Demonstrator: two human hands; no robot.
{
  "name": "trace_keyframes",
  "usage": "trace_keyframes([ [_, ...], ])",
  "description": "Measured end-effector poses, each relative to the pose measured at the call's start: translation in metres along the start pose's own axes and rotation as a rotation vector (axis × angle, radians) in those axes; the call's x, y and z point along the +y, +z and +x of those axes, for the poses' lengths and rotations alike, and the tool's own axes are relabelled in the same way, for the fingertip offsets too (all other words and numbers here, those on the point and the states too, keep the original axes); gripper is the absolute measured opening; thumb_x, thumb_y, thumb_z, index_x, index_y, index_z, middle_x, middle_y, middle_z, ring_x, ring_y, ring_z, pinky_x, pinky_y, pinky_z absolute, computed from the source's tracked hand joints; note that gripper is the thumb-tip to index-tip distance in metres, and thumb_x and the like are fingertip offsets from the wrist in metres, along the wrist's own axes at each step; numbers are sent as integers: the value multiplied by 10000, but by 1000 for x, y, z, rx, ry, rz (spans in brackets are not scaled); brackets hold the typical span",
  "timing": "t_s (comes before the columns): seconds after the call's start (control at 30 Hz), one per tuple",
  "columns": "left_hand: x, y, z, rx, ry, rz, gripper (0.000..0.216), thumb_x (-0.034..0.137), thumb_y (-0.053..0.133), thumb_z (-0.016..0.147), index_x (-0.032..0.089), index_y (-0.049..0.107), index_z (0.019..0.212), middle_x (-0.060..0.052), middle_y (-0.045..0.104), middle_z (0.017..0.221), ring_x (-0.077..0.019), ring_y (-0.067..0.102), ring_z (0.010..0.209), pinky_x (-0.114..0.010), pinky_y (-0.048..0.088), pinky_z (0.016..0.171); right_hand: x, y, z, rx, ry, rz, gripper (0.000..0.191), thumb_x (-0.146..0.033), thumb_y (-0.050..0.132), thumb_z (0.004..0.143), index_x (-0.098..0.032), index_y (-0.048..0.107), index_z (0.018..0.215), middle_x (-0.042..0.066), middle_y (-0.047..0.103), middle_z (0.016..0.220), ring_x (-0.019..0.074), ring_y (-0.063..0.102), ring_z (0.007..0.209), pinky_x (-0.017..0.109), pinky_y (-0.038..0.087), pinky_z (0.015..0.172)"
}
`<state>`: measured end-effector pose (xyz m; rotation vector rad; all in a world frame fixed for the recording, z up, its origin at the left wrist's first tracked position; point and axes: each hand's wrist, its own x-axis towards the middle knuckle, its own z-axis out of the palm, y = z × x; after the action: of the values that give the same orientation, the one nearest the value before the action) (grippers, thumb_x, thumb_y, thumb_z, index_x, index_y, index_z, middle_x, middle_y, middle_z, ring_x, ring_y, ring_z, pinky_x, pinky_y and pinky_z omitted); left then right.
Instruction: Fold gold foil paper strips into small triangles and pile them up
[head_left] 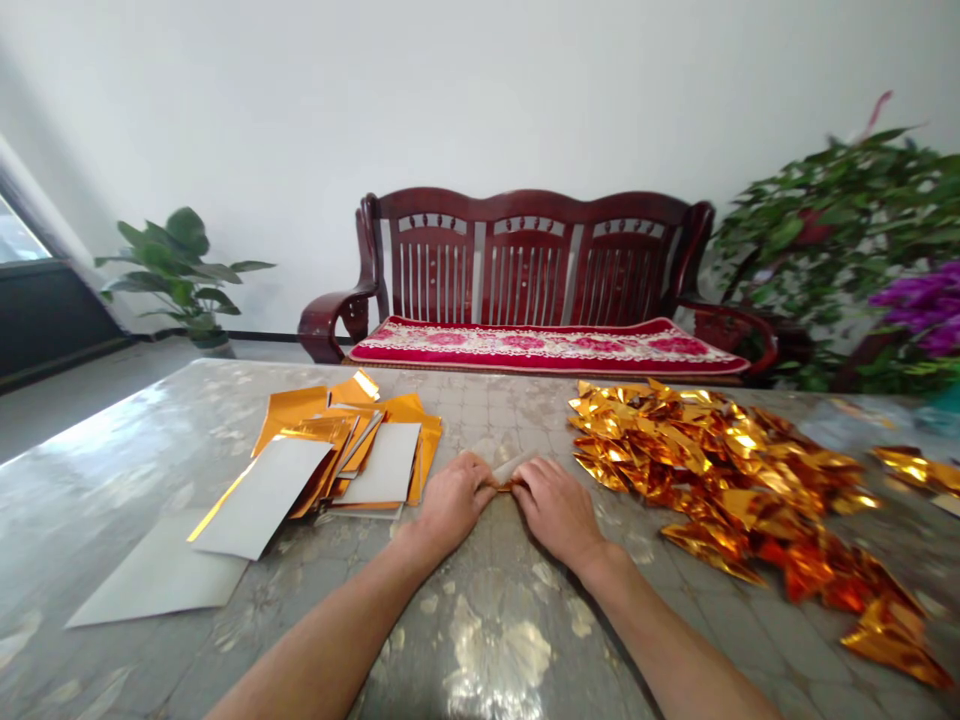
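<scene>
My left hand (452, 499) and my right hand (553, 507) rest close together on the table (495, 640), fingers curled down. Between them they press a small piece of gold foil paper (505, 484), mostly hidden under the fingers. To the left lies a loose stack of flat gold foil sheets (341, 445), some turned white side up. To the right spreads a pile of folded gold foil pieces (720, 460).
A white sheet (161, 575) lies near the table's left front. More folded foil (919, 468) sits at the far right. Behind the table stand a dark wooden bench (525, 270) with a red cushion, a potted plant (180, 270) and leafy plants (847, 230).
</scene>
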<state>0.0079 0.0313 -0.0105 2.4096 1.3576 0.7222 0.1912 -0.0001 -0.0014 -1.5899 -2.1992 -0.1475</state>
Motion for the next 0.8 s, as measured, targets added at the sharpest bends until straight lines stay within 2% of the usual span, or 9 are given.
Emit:
trace_keyframes([
  [0.17,1,-1,1,-7,8,-5,149,188,570,875,214,708,826,-16,675,894,-166,614,919,-247,448,837,-2,-1,1,-16,-8,13,137,-313,578,942,-234,649,856,19,644,890,194,550,913,298,370,742],
  [0.6,-6,-6,1,-32,-61,-62,235,111,530,820,225,729,874,-8,690,921,-164,623,924,-253,462,825,-5,3,6,-51,99,50,193,-285,536,948,-224,623,786,24,642,915,185,545,940,283,381,756],
  [0.8,-6,-6,1,-24,-65,-57,246,106,523,801,226,725,874,-13,685,928,-170,622,934,-261,466,840,-4,5,8,-75,95,53,174,-274,532,946,-224,625,808,20,656,907,182,561,922,286,381,760],
])
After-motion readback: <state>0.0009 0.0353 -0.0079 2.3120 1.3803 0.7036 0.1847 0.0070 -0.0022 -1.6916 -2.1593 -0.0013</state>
